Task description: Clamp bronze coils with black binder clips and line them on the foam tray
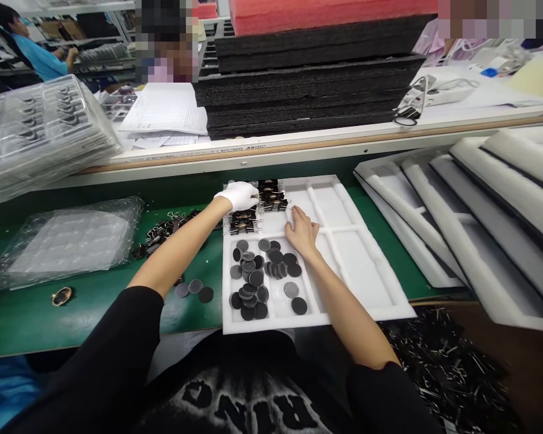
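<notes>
My left hand (238,196), in a white glove, is over the far left compartment of a white foam tray (319,322). Its fingers are curled together among black binder clips (243,222), and whatever they grip is hidden. My bare right hand (302,232) rests over the tray just right of another group of binder clips (271,196), fingers extended and apart. Nothing shows in it. Dark round discs (256,278) lie loosely heaped in the near left compartments. More binder clips (163,232) are piled on the green table, left of the tray.
Several foam trays (434,205) lean in a stack at right. Clear plastic trays (40,132) are stacked at left, above a plastic-wrapped tray (72,238). Black foam sheets (308,90) stand behind the ledge. Many clips (452,361) fill a container below right. Co-workers sit beyond.
</notes>
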`<state>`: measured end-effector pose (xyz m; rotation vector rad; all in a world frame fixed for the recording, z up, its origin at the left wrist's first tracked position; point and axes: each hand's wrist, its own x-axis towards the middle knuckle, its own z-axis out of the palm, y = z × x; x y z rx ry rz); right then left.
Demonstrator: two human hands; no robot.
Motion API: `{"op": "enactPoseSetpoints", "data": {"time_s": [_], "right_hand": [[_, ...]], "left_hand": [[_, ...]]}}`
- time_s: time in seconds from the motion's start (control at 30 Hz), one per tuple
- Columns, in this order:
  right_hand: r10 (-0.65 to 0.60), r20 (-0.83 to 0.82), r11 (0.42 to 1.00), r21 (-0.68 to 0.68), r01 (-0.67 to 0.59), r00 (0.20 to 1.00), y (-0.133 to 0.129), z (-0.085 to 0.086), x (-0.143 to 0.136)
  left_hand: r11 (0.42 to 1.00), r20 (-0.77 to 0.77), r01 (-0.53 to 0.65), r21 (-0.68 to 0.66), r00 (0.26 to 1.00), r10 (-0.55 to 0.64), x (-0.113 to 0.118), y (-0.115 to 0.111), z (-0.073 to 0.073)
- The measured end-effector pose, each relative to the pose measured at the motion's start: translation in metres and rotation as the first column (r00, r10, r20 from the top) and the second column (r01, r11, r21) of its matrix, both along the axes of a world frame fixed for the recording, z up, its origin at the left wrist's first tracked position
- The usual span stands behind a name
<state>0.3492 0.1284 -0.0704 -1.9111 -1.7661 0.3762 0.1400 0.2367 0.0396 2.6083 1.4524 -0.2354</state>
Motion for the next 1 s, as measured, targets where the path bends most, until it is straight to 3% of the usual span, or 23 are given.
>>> {"op": "enactPoseSetpoints", "data": {"time_s": [0.27, 0.53, 0.77, 1.0], "right_hand": [[0.01, -0.024, 0.998, 0.065, -0.009, 1.0, -0.004, 0.0, -0.001], [-0.008, -0.03, 0.996, 0.086, 0.011, 1.0, -0.002, -0.003, 0.003], [0.02, -0.027, 0.995, 0.102, -0.017, 0.999, -0.003, -0.005, 0.004], [0.039, -0.066, 0.993, 0.118, -0.031, 0.997, 0.0, -0.007, 0.008]], "left_hand": [[1.0, -0.009, -0.015, -0.004, 1.0, 0.015, 0.011, 0.002, -0.007], [1.0, -0.002, 0.017, 0.009, 1.0, -0.017, 0.019, -0.001, -0.005], [0.999, -0.023, -0.051, -0.002, 0.998, 0.051, 0.017, -0.002, 0.0], [0.999, -0.038, 0.028, -0.034, 0.999, -0.029, 0.02, -0.009, 0.005]]}}
